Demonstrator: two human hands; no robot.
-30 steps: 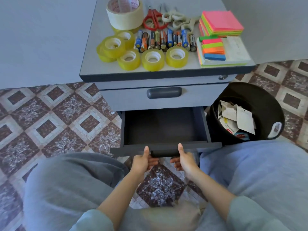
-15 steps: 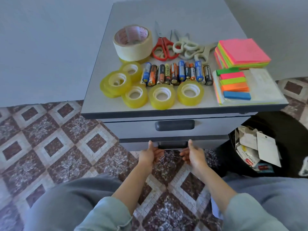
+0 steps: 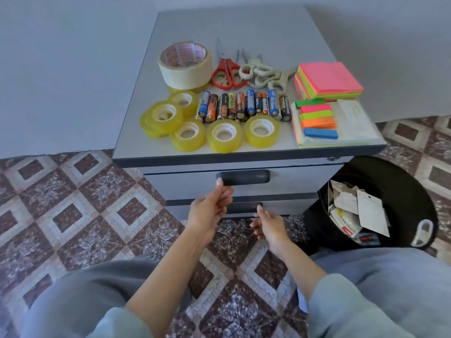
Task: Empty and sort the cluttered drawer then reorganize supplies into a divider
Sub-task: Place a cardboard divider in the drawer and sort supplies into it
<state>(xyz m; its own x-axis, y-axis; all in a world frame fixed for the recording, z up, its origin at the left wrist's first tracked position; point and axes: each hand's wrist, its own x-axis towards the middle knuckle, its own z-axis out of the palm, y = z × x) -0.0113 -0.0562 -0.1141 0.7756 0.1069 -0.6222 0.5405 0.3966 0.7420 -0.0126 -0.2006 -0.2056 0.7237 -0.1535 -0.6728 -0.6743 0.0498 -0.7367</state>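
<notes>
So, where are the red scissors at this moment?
In the head view, the red scissors lie on the cabinet top, toward the back, between the big masking tape roll and the white scissors.

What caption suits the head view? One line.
Sorted supplies atop cabinet; left hand near top handle, right hand below.

Head view — forward and down, close above the drawer unit (image 3: pixel 244 25).

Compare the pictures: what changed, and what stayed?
The lower drawer, open and empty a second ago, was pushed shut. Both hands let go of it: the left hand rose toward the upper drawer handle, the right hand hangs free below. Supplies on the cabinet top and the bin stayed put.
</notes>
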